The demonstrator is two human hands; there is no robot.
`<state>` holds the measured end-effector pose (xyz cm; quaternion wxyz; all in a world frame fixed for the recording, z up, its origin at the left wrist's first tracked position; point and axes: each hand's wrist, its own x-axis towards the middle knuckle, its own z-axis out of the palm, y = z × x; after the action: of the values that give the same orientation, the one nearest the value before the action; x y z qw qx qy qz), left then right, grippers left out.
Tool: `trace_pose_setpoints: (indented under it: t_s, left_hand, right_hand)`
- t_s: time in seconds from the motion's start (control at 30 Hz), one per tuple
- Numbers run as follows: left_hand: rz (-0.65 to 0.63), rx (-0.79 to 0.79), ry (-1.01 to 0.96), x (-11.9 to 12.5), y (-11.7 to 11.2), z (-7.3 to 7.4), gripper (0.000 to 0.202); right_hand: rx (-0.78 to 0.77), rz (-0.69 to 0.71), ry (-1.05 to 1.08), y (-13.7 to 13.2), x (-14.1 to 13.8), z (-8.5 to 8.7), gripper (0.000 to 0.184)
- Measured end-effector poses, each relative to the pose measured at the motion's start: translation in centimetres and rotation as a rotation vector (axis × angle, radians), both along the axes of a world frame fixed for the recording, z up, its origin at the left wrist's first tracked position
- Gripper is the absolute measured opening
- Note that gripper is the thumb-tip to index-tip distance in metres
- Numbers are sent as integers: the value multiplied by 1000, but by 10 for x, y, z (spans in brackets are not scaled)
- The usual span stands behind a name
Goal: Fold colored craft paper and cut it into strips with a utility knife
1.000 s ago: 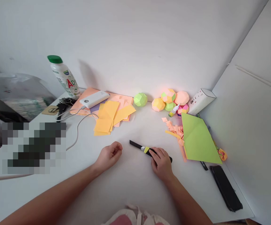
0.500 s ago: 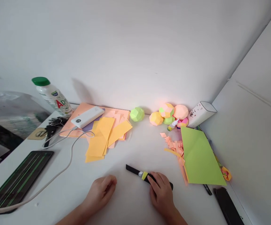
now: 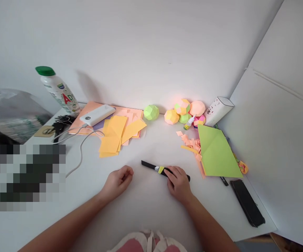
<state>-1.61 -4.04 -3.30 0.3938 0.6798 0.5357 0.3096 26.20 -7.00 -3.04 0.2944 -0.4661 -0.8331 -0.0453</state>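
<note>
Midway across the table [image 3: 146, 206], right hand [image 3: 178, 182] fingers clasp the knife [image 3: 151, 166]; left hand [image 3: 118, 180] curls closed, apart.

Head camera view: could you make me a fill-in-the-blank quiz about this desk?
1. The right hand is closed over the cutter; the curled left hand holds ____.
2. The bottle has a ____ cap.
3. The green sheet lies to the ____ of the cutter.
Missing words: nothing; green; right.
</note>
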Motion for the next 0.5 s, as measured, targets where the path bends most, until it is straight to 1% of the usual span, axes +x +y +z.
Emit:
trace_pose_setpoints:
  t_s: [0.1,0.27,0.5]
  left_hand:
    - [12,-12,-16,0,-1,0,14]
    - [12,2,-15,-1,-2,-5,14]
    - [-14,111,59,5,2,-13,13]
  right_hand:
    - [5,4,17,0,0,1,39]
    - [-30,-6,3,-3,3,-1,41]
    - [-3,-28,-21,-4,5,1,38]
